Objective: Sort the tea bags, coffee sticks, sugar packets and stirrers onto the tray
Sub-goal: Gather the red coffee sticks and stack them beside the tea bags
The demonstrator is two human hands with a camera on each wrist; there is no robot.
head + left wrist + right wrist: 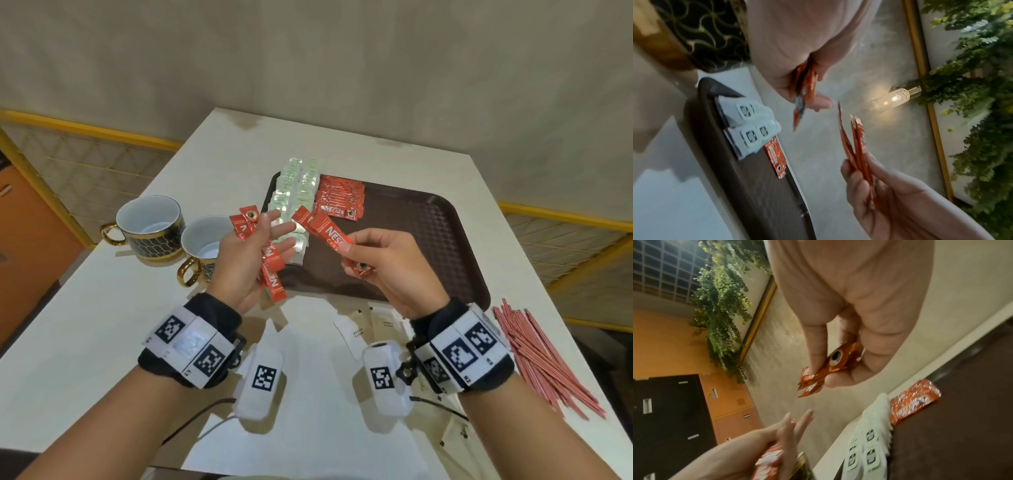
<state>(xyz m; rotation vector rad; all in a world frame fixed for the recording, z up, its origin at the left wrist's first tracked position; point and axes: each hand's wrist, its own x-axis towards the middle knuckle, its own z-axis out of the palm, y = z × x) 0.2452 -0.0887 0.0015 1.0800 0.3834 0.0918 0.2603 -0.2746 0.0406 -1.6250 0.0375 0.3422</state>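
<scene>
Above the near left of the brown tray (428, 240), my left hand (270, 240) holds several red coffee sticks (272, 270) against its palm, fingers stretched out. My right hand (349, 257) pinches a few more coffee sticks (325, 233) by one end, pointing them at the left hand. The right wrist view shows that pinch (828, 369) between thumb and fingers. On the tray's far left lie rows of green-white tea bags (298, 188) and a stack of coffee sticks (339, 198). Sugar packets (363, 329) and red stirrers (541, 356) lie on the white table.
Two white cups with gold handles (150, 222) (202, 243) stand left of the tray, close to my left hand. The stirrers lie near the table's right edge. The tray's right half is bare. A wall stands behind the table.
</scene>
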